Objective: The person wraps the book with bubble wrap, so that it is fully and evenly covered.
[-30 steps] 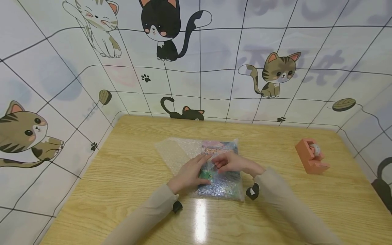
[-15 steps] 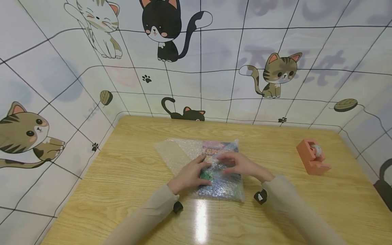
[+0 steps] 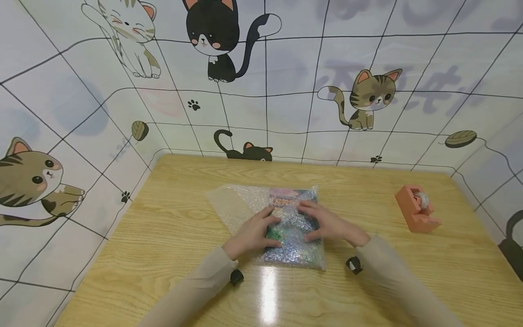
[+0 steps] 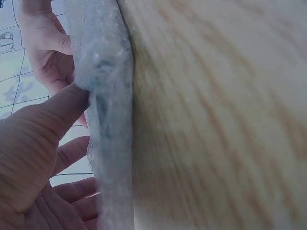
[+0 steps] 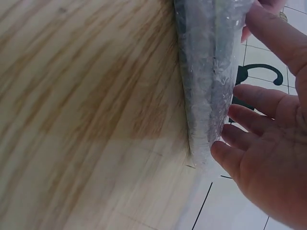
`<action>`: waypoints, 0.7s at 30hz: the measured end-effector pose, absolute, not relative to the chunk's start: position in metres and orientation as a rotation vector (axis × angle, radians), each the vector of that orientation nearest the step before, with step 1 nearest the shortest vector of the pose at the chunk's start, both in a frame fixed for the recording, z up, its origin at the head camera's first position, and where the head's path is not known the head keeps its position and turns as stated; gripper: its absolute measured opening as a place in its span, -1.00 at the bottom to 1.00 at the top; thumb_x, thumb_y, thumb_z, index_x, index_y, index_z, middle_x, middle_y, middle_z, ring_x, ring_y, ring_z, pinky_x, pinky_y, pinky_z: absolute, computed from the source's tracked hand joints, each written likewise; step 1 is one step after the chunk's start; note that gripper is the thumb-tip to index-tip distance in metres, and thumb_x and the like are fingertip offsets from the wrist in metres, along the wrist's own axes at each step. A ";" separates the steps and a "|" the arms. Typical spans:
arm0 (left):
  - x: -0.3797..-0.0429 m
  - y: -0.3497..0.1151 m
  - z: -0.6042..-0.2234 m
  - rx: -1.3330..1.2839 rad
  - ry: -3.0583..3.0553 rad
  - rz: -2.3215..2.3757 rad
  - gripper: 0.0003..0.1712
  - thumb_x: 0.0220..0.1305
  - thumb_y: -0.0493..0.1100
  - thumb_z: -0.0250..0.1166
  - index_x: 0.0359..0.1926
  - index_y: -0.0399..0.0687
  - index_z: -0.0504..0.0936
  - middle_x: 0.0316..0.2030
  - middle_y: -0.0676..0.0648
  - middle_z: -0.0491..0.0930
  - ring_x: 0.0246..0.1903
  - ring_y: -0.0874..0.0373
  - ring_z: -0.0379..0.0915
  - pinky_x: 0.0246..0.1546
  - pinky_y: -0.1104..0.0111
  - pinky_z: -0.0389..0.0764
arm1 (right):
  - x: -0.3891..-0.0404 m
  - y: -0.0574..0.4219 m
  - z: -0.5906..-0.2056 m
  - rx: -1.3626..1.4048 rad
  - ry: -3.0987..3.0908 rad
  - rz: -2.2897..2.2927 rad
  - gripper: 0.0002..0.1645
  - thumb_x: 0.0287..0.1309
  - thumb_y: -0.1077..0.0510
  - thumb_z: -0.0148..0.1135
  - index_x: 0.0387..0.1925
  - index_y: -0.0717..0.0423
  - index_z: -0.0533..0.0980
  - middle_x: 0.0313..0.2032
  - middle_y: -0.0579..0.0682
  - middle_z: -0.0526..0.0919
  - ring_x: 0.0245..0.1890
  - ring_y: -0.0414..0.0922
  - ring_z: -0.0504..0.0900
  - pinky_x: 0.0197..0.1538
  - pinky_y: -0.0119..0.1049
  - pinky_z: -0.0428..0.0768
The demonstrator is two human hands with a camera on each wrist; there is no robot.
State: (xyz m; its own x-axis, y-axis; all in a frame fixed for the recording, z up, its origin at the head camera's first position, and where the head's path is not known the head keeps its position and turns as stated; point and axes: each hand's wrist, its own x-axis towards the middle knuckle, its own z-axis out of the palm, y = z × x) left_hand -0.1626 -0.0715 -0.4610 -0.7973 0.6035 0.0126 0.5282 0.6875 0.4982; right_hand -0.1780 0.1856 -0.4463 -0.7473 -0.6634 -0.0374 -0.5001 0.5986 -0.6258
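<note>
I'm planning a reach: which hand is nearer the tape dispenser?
The right hand, on the side of the bubble-wrapped package toward the tape dispenser; the left hand is opposite, farther away.

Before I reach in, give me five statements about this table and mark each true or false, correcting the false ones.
1. The left hand touches the bubble-wrapped package. True.
2. In the head view, the tape dispenser sits left of the package. False: the tape dispenser sits to its right.
3. The right hand holds the tape dispenser. False: the right hand is at the package.
4. The table has a wood-grain top. True.
5. Cartoon cats decorate the wall. True.
</note>
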 end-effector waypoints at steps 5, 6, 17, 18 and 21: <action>-0.163 -0.072 -0.463 0.922 2.747 0.725 -0.24 -0.06 0.16 0.44 0.16 -0.03 0.49 0.38 -0.20 0.10 0.35 -0.13 0.00 0.31 0.12 0.14 | -0.179 0.184 -0.448 -0.947 2.559 -0.856 0.06 -0.14 0.04 0.48 0.30 0.43 0.17 0.34 0.37 0.07 0.33 0.32 0.04 0.27 0.24 0.14; -0.163 -0.073 -0.463 0.928 2.750 0.716 -0.25 -0.05 0.17 0.43 0.16 -0.02 0.48 0.38 -0.20 0.10 0.35 -0.13 0.01 0.31 0.11 0.15 | -0.179 0.183 -0.448 -0.944 2.558 -0.855 0.06 -0.13 0.04 0.48 0.30 0.42 0.16 0.35 0.37 0.07 0.33 0.32 0.03 0.26 0.24 0.15; -0.178 -0.105 -0.453 0.972 2.832 0.859 -0.23 0.10 0.05 0.36 0.22 -0.31 0.37 0.25 -0.33 0.29 0.27 -0.23 0.16 0.28 -0.03 0.15 | -0.178 0.183 -0.448 -0.911 2.536 -0.871 0.06 -0.11 0.06 0.48 0.33 0.39 0.14 0.36 0.35 0.03 0.34 0.31 0.02 0.26 0.21 0.19; -0.182 -0.112 -0.450 0.925 2.877 0.881 -0.26 0.11 0.02 0.35 0.20 -0.33 0.38 0.22 -0.34 0.32 0.25 -0.24 0.19 0.28 -0.04 0.16 | -0.178 0.183 -0.448 -0.912 2.534 -0.875 0.06 -0.11 0.06 0.48 0.33 0.39 0.13 0.36 0.35 0.03 0.34 0.31 0.02 0.26 0.20 0.19; -0.192 -0.137 -0.443 0.684 3.023 0.911 -0.35 0.15 -0.04 0.32 0.15 -0.37 0.41 0.14 -0.35 0.41 0.18 -0.24 0.28 0.22 -0.03 0.26 | -0.178 0.184 -0.448 -0.910 2.531 -0.880 0.07 -0.11 0.06 0.48 0.33 0.39 0.13 0.37 0.35 0.02 0.34 0.30 0.02 0.27 0.19 0.19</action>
